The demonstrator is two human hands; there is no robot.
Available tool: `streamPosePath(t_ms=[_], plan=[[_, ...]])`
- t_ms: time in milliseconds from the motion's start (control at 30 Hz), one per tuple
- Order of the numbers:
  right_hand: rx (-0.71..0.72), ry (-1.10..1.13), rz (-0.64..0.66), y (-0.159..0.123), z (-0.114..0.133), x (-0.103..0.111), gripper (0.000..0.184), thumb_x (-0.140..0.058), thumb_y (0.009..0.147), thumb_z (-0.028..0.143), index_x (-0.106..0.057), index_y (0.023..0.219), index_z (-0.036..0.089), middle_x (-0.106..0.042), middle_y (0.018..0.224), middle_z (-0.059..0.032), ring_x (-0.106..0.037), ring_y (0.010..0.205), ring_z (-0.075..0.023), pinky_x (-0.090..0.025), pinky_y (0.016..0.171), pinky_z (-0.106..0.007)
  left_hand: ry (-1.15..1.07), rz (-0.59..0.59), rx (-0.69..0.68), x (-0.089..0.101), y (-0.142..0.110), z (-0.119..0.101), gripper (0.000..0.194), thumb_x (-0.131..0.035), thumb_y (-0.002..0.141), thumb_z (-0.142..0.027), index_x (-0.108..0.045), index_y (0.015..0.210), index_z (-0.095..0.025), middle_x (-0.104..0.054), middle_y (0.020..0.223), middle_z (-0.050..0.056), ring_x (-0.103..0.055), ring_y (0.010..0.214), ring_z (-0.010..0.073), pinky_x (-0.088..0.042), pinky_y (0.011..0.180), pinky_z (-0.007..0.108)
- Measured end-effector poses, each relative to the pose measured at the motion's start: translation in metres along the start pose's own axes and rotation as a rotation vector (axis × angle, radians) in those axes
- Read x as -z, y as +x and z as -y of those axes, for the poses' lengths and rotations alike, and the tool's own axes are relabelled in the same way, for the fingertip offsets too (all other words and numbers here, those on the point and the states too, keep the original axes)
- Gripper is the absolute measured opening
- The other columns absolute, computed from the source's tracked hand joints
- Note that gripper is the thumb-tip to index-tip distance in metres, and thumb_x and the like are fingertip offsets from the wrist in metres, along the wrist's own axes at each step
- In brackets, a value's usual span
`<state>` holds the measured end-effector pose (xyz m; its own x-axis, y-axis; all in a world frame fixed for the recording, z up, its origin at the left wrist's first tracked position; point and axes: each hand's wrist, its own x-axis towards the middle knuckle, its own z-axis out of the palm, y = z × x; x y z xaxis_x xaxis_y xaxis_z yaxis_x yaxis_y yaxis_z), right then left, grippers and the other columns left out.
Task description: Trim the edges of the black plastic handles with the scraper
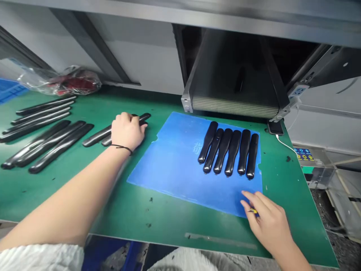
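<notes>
My left hand (127,130) is closed over a long, glossy black handle-shaped piece (97,136) left of the blue sheet (169,162). Another black piece (106,141) lies partly hidden under the same hand. My right hand (267,218) is at the sheet's front right corner. Its thumb and fingers close around a small yellow tool (253,211), mostly hidden in the palm. Between the hands, several black handle-shaped pieces (232,152) lie side by side on the sheet, wider ends toward the back.
More long black pieces (53,143) lie at the left of the green table (158,222). Behind them is a clear plastic bag (76,81) with red contents. A conveyor belt (237,75) ends at the back edge. A phone (275,128) with a white cable lies at the right.
</notes>
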<state>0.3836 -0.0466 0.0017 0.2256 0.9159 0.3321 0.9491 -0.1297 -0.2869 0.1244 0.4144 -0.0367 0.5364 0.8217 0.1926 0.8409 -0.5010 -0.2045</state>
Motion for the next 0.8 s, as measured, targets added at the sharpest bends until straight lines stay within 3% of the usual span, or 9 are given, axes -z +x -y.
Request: streamPosePath(t_ms=[100,200,300,367,467,600,700,800], plan=[[-0.082,-0.027,-0.053,-0.001,-0.016,-0.003,0.018,-0.062,0.103,0.025,-0.065,0.119,0.018,-0.059,0.094,-0.0009,-0.054,0.083,-0.0077,-0.041,0.079,-0.023,-0.232,0.01,-0.04,0.026,0.005,-0.055,0.044,-0.041,0.104,-0.039,-0.066,0.122,-0.008,-0.061,0.12,0.017,-0.059,0.113,0.0298,-0.047,0.099,0.038],[-0.103,-0.025,-0.088,0.003,-0.022,-0.006,0.017,-0.062,0.102,0.024,-0.065,0.117,0.017,-0.059,0.093,-0.0013,-0.055,0.085,-0.0076,-0.042,0.081,-0.023,-0.462,0.102,-0.215,0.056,-0.007,-0.128,0.035,-0.044,0.104,-0.038,-0.069,0.11,-0.015,-0.065,0.112,0.012,-0.063,0.102,0.0265,-0.05,0.089,0.037],[-0.081,0.01,-0.105,0.005,-0.022,-0.013,0.013,-0.061,0.102,0.02,-0.065,0.113,0.016,-0.059,0.091,-0.0016,-0.053,0.083,-0.0079,-0.041,0.08,-0.024,-0.516,0.229,-0.38,0.08,-0.028,-0.189,0.033,-0.047,0.104,-0.042,-0.068,0.105,-0.018,-0.065,0.104,0.009,-0.065,0.094,0.0259,-0.051,0.081,0.038],[-0.073,0.033,-0.112,0.005,-0.02,-0.017,0.011,-0.06,0.101,0.017,-0.065,0.111,0.016,-0.058,0.09,-0.0018,-0.052,0.082,-0.0083,-0.04,0.08,-0.024,-0.454,0.264,-0.411,0.089,-0.042,-0.215,0.033,-0.054,0.101,-0.045,-0.068,0.104,-0.016,-0.064,0.106,0.012,-0.065,0.097,0.0289,-0.053,0.077,0.039],[-0.085,0.063,-0.129,0.003,-0.016,-0.022,0.01,-0.059,0.101,0.016,-0.064,0.11,0.015,-0.057,0.089,-0.0022,-0.051,0.082,-0.0088,-0.038,0.079,-0.024,-0.33,0.315,-0.415,0.092,-0.056,-0.238,0.034,-0.054,0.1,-0.04,-0.068,0.105,-0.009,-0.061,0.109,0.018,-0.064,0.104,0.0348,-0.055,0.075,0.043],[-0.098,0.101,-0.12,0.0,-0.008,-0.012,0.01,-0.057,0.102,0.015,-0.065,0.107,0.015,-0.055,0.087,-0.002,-0.048,0.079,-0.0082,-0.036,0.076,-0.023,-0.252,0.392,-0.356,0.094,-0.06,-0.25,0.038,-0.046,0.1,-0.033,-0.067,0.108,-0.003,-0.06,0.109,0.023,-0.064,0.105,0.0387,-0.056,0.076,0.047],[-0.079,0.125,-0.09,0.007,-0.011,0.006,0.011,-0.056,0.103,0.018,-0.066,0.107,0.015,-0.055,0.086,-0.002,-0.048,0.077,-0.0073,-0.036,0.074,-0.022,-0.297,0.405,-0.276,0.1,-0.057,-0.246,0.036,-0.049,0.096,-0.035,-0.065,0.106,-0.004,-0.061,0.11,0.023,-0.066,0.104,0.0394,-0.056,0.079,0.048],[-0.012,0.077,-0.088,0.047,-0.033,0.018,0.016,-0.057,0.104,0.026,-0.069,0.107,0.016,-0.057,0.088,-0.0018,-0.05,0.076,-0.0057,-0.037,0.073,-0.021,-0.513,0.488,-0.127,0.11,-0.06,-0.226,0.026,-0.052,0.093,-0.033,-0.058,0.103,-0.01,-0.065,0.104,0.02,-0.069,0.096,0.0366,-0.055,0.081,0.048]])
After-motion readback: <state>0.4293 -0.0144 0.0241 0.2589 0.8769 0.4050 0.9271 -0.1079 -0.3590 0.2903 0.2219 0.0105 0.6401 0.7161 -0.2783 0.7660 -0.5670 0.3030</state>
